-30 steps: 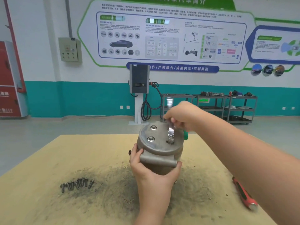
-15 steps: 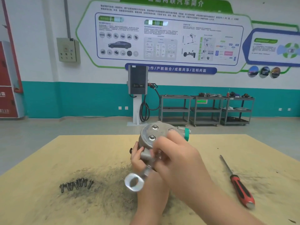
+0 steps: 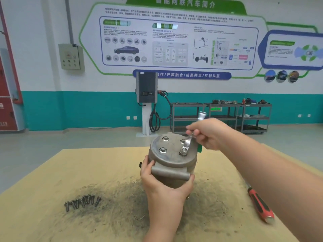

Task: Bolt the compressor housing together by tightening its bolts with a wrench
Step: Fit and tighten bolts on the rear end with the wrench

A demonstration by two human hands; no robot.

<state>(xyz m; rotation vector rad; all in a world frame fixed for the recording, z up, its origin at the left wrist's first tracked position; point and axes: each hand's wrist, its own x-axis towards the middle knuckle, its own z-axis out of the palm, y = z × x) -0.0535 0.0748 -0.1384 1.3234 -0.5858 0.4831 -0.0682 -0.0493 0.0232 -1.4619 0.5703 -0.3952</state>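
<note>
The right hand grips a silver wrench by the middle of its shaft, fingers and thumb curled round it. The wrench slants down and to the left from the hand; its lower ring end sits over the near-right bolt on top of the compressor housing, while its upper end sticks out above the knuckles, blurred. The left hand holds the housing from the near side, with the thumb pressed on the left wall and the fingers wrapped round the right, just under a flat metal lug that juts toward the camera.

The housing stands upright near the middle of the worktop, a tan board with a dark, sooty stain spread around the base of the housing. Its round grey lid faces up and carries four bolts: a near-left bolt, a far-left bolt, a far-right one partly hidden behind the wrench, and the one under the ring end. A green cap pokes out at the right side of the housing, just below the right hand.

A row of loose bolts lies on the worktop to the left, well apart from the housing. A red-and-black screwdriver lies on the right, partly covered by the right forearm.

Behind the worktop stand a charging post with a looped cable and grey metal shelving carts against a white and teal wall.
</note>
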